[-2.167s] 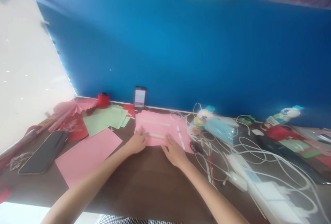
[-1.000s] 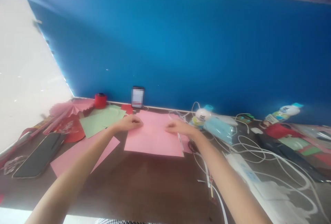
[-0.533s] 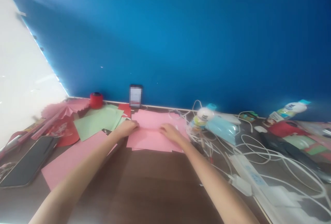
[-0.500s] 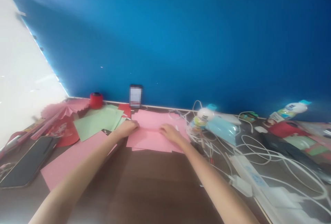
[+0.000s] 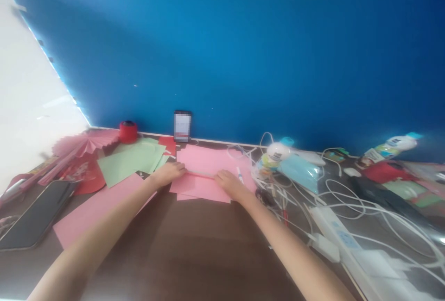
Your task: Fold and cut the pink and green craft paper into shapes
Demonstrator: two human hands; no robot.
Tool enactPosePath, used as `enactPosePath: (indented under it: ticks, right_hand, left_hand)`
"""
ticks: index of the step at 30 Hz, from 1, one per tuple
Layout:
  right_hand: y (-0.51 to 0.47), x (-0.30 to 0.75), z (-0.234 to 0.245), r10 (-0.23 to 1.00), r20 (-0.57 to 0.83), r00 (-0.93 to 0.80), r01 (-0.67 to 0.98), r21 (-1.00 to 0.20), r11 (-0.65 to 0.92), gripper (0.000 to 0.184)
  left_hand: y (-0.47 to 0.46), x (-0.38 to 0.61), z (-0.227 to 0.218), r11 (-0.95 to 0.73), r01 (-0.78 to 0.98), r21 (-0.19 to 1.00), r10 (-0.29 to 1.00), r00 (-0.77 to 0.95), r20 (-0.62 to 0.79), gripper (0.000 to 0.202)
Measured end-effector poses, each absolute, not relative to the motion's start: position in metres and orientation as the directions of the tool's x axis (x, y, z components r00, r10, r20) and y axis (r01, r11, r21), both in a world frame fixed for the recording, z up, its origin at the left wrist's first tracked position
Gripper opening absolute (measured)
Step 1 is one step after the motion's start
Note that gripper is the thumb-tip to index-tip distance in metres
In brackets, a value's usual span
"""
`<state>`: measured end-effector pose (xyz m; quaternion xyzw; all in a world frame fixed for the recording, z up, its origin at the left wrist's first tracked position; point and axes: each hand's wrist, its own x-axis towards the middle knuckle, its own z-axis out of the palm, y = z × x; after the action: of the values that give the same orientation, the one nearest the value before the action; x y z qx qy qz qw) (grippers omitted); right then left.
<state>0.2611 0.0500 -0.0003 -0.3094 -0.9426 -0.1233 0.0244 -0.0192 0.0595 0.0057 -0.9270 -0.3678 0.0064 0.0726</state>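
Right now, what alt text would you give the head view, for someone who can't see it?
A person's left hand and right hand touch pink paper at either end of a narrow pale band, on a dark table. Green paper lies to the left, a white power strip to the right, before a blue wall.

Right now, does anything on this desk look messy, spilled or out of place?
Yes: the white cables lie in a loose tangle around the power strip. The pink paper between the left hand and right hand also looks askew, its near edges not lining up. No spill shows.
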Motion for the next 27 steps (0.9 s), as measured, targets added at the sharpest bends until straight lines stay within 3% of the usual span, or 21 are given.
enactPosePath:
  ticks: [5,10,15,19,22,24,27]
  right_hand:
    - [0.047,0.255,-0.004,0.526,0.078,-0.847,0.515,0.370,0.774,0.026]
    - [0.040,0.253,-0.001,0.554,0.042,-0.831,0.536,0.325,0.779,0.027]
    - [0.043,0.254,0.010,0.634,0.031,-0.773,0.630,0.150,0.762,0.022]
    - [0.053,0.250,0.017,0.747,0.071,-0.661,0.734,-0.145,0.663,0.015]
    - [0.059,0.249,0.023,0.838,0.040,-0.544,0.781,-0.341,0.524,0.003]
    - [0.059,0.249,0.026,0.860,-0.031,-0.510,0.803,-0.374,0.463,0.005]
    - [0.054,0.247,0.031,0.839,-0.042,-0.542,0.804,-0.316,0.503,0.002]
  left_hand:
    - [0.056,-0.022,-0.001,-0.747,0.651,-0.134,0.650,0.758,0.063,0.029]
    - [0.048,-0.023,0.010,-0.726,0.684,-0.077,0.680,0.730,0.068,0.032]
    - [0.051,-0.016,0.014,-0.647,0.749,0.146,0.763,0.631,0.142,0.031]
    - [0.069,-0.009,0.004,-0.421,0.818,0.393,0.902,0.421,0.089,0.028]
    - [0.079,-0.009,0.002,-0.306,0.802,0.514,0.936,0.351,0.010,0.025]
    - [0.081,-0.009,0.004,-0.323,0.779,0.537,0.922,0.386,-0.006,0.026]
    - [0.076,-0.009,0.009,-0.423,0.731,0.535,0.869,0.495,0.010,0.021]
